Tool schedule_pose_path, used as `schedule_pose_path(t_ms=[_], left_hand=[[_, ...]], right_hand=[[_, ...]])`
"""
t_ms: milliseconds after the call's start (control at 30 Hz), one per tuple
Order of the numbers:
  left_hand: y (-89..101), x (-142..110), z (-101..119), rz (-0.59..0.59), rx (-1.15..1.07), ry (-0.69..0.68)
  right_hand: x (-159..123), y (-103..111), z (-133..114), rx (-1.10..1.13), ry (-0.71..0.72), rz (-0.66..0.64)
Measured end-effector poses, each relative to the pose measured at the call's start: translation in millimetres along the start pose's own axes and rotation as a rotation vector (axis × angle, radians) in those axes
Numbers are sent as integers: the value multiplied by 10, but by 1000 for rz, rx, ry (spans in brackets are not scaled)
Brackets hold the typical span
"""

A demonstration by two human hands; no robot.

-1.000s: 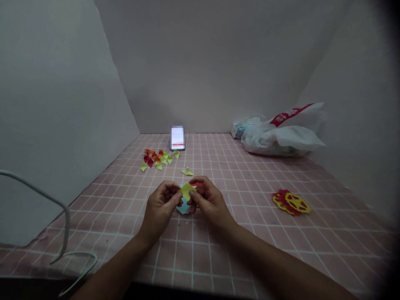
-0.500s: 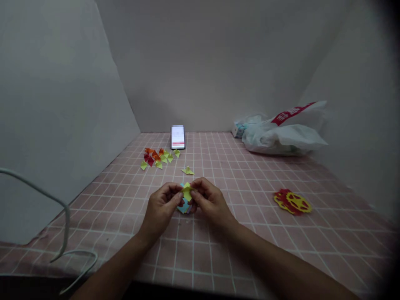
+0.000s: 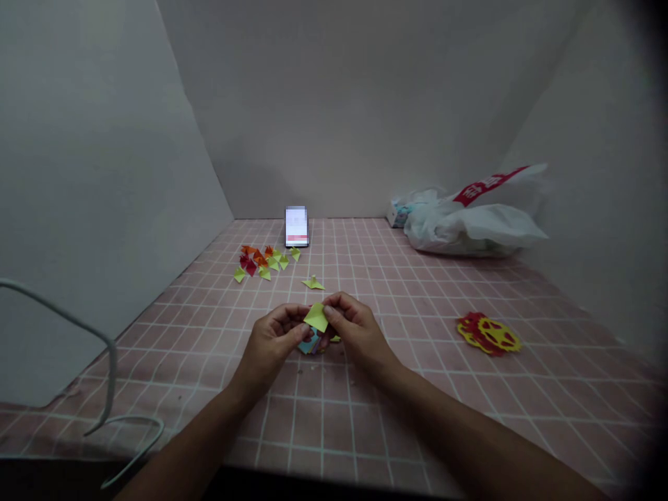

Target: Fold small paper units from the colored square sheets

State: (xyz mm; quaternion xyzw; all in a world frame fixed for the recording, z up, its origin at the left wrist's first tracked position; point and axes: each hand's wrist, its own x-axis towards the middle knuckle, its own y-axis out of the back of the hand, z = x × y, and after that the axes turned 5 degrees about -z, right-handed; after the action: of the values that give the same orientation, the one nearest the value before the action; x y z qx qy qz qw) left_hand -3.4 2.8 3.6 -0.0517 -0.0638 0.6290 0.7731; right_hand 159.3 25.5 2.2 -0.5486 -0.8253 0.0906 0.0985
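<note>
A small piece of folded yellow paper (image 3: 316, 317) is pinched between my two hands above the table. My left hand (image 3: 271, 342) holds its left edge with thumb and fingers, and my right hand (image 3: 355, 335) grips its upper right corner. Beneath them, partly hidden by my fingers, lies a stack of coloured paper (image 3: 309, 344) with light blue on top. A yellow folded paper piece (image 3: 314, 282) rests just beyond my hands. Further left sits a cluster of small folded papers (image 3: 259, 260) in red, orange and yellow.
A lit phone (image 3: 296, 227) stands at the back. Back right lies a white plastic bag (image 3: 470, 226) beside a small box (image 3: 398, 214). Red and yellow cut-out shapes (image 3: 489, 334) lie at the right. A pale cable (image 3: 111, 376) curls at the left.
The yellow paper has turned and now shows a broader flat face. My right hand has shifted its grip to the upper right corner. The table objects have stayed in place.
</note>
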Motion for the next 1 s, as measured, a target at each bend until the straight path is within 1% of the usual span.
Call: schedule_pose_path(t_ms=[267,433,600,733,900,1000], left_hand=[[-14,11,18,42,58,25],[-27,20,37,54,92,53],[-34,14,52,60,111,51],[-28,11,45,43,97,48],[12,10,6,101,65,13],[21,10,-9,93,51,20]], right_hand=[[-7,-17,6,-8,-37,-4],[-20,-32,24,-72,-1,-45],[-23,-22,42,-124,25,-63],[-17,-19,24,-87,-1,-80],[-23,-37,-6,-11,-14,-125],[-24,-41,0,-25,3,-109]])
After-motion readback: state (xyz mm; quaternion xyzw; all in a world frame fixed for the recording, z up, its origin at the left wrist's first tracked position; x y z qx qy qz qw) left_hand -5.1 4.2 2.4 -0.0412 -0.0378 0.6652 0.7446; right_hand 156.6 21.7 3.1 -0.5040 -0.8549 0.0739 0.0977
